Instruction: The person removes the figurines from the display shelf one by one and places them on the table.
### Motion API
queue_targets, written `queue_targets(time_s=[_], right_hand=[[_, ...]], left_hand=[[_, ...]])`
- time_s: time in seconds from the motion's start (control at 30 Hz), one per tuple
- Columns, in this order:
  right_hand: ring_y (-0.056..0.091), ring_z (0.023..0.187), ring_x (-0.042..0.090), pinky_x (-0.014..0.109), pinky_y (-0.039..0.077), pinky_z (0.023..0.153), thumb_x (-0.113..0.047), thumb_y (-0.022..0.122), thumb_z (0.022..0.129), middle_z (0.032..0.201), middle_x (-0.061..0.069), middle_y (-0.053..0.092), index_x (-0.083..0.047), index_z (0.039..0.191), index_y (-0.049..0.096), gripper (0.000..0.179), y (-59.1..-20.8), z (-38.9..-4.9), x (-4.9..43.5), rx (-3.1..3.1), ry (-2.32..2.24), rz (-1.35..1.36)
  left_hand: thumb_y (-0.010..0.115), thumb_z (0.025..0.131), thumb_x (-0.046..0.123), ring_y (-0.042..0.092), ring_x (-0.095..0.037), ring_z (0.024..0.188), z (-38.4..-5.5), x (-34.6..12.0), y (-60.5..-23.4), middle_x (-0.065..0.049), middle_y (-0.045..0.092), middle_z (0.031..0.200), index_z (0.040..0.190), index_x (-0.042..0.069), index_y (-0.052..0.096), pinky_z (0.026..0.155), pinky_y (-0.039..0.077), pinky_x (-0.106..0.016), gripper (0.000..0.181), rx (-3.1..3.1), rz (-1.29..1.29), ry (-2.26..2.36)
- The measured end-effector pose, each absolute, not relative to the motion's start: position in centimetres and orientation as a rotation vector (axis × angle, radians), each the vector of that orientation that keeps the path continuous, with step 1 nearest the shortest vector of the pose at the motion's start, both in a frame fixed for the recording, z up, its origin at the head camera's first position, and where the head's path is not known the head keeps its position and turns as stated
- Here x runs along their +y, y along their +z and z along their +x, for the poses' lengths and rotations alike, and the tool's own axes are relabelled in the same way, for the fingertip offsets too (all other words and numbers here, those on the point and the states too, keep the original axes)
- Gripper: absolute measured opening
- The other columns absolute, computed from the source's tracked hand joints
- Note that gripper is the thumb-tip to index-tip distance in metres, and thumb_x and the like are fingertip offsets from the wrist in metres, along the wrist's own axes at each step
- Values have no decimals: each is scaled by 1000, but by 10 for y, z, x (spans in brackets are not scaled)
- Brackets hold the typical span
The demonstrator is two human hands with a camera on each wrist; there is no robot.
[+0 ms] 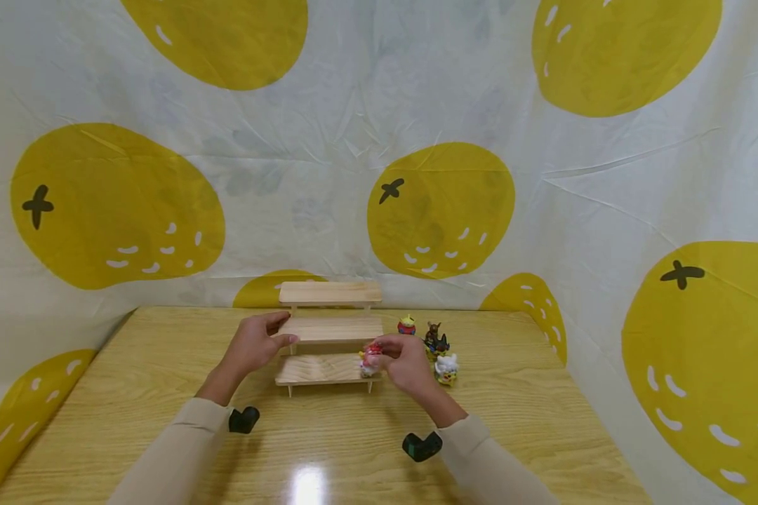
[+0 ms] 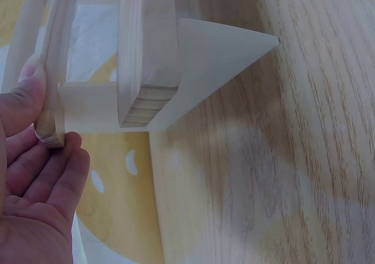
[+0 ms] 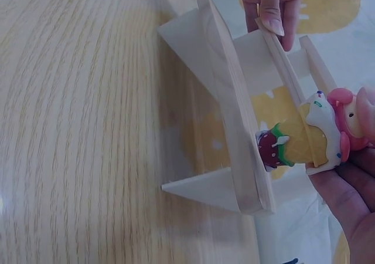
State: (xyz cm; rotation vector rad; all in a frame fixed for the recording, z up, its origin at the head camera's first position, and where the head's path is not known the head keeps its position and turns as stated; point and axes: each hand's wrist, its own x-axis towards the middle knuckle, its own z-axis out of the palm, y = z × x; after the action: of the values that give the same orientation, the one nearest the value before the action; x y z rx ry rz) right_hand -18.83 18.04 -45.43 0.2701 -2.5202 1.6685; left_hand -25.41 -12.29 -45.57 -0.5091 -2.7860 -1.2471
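A three-tier wooden display stand (image 1: pixel 328 330) stands on the table in the head view. My left hand (image 1: pixel 255 342) pinches the left end of its middle shelf, thumb on top and fingers beneath, as the left wrist view shows with the board's end (image 2: pixel 53 136). Between the thumb and fingers of my right hand (image 1: pixel 407 368) is a small pink-and-white toy figurine (image 1: pixel 370 359). Its cake-like yellow base with a strawberry (image 3: pixel 302 142) shows in the right wrist view. That base is at the right end of the lowest shelf (image 1: pixel 318 372); I cannot tell whether it touches.
Several other figurines stand right of the stand: a red one with a yellow top (image 1: pixel 407 325), a brown one (image 1: pixel 433 332), a dark one (image 1: pixel 439 346) and a white-and-yellow one (image 1: pixel 446 369). A fruit-print cloth (image 1: pixel 328 210) hangs behind the wooden table (image 1: pixel 328 449).
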Motion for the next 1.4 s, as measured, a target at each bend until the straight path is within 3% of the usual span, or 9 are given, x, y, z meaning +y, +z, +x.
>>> queue_targets(time_s=[0.37, 0.53, 0.73, 0.97, 1.4], right_hand=[[78, 90, 23, 32, 65, 75, 0, 77, 91, 99, 19, 80, 2, 109, 78, 18, -455, -189, 191, -2514, 1655, 261], [78, 89, 23, 27, 61, 72, -2, 78, 91, 99, 17, 81, -1, 107, 79, 16, -455, -190, 196, -2520, 1635, 252], [78, 88, 21, 32, 61, 72, -4, 78, 92, 98, 16, 81, -2, 104, 79, 12, -456, -191, 202, -2521, 1633, 248], [78, 90, 24, 23, 58, 70, 0, 79, 89, 98, 17, 81, 0, 107, 80, 18, -457, -191, 207, -2515, 1606, 204], [78, 88, 20, 23, 61, 73, -1, 77, 91, 98, 18, 80, 4, 105, 78, 15, -457, -192, 217, -2537, 1618, 216]], left_hand=[[72, 100, 22, 60, -44, 134, -255, -123, -457, -24, 59, 149, 149, -4, 54, 108, 54, -56, 58, -2783, -504, -1270], [72, 100, 23, 61, -44, 133, -255, -123, -458, -24, 59, 149, 149, -4, 54, 108, 54, -56, 58, -2783, -507, -1266], [72, 100, 23, 61, -44, 133, -256, -124, -459, -24, 59, 149, 149, -4, 54, 108, 54, -56, 58, -2777, -510, -1271], [72, 100, 22, 61, -44, 132, -256, -124, -459, -24, 60, 148, 148, -4, 55, 107, 55, -56, 57, -2769, -525, -1252], [72, 100, 22, 61, -44, 133, -256, -123, -459, -24, 59, 149, 148, -4, 55, 107, 54, -56, 57, -2777, -519, -1242]])
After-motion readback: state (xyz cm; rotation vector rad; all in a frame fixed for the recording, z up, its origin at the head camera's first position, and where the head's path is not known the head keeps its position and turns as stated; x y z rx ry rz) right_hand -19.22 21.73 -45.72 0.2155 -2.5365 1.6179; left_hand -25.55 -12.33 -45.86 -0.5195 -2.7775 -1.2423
